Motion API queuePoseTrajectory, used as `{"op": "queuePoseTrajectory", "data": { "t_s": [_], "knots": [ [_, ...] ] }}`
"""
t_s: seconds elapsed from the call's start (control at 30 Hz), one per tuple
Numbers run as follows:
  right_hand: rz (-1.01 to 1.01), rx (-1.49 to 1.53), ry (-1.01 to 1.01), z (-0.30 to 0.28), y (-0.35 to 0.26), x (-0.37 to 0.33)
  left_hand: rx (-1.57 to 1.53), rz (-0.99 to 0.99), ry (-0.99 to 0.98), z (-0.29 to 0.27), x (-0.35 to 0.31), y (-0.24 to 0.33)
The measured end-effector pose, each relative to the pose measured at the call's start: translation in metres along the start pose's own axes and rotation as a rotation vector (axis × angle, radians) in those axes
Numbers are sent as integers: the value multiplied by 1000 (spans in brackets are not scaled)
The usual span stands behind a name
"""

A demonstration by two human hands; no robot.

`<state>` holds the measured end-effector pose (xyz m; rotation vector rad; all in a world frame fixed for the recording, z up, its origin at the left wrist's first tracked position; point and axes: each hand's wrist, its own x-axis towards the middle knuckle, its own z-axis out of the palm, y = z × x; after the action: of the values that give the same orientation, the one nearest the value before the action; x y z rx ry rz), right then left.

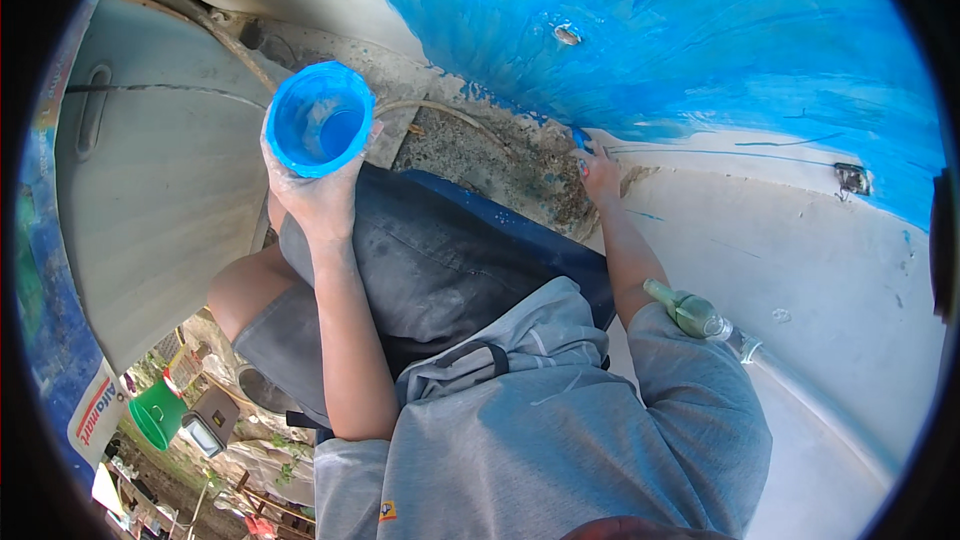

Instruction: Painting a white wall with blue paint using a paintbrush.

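Note:
My left hand (318, 202) is wrapped round a blue plastic cup (290, 125), raised above my left knee with its mouth facing up. Blue paint (340, 132) lies in its bottom, and smears coat the inside. Over by the wall, my right hand (600, 178) is closed on a small paintbrush (580, 138); most of its handle is hidden by the fingers. Its blue end touches or almost touches the lower border of the bright blue painted area (690, 40). Below that border the wall (760, 240) is white, with thin blue lines drawn across it.
A pale pipe (820, 405) with a green bottle (690, 312) at its end runs beside my right arm. Rough concrete and soil (455, 140) lie between my knees and the wall. At left stand a grey panel (165, 170), a green bucket (157, 414) and a floodlight (209, 422).

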<state>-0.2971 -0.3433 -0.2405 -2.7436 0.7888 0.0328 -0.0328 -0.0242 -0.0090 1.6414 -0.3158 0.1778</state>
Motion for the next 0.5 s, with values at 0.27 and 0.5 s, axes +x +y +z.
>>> {"op": "queuePoseTrajectory", "data": {
  "t_s": [0.27,0.5],
  "knots": [
    [-24,-82,473,-86,0,-62,112,45,-15,6,5,-2],
    [-68,72,451,-110,-19,-85,134,53,30,4,7,-2]
  ]
}}
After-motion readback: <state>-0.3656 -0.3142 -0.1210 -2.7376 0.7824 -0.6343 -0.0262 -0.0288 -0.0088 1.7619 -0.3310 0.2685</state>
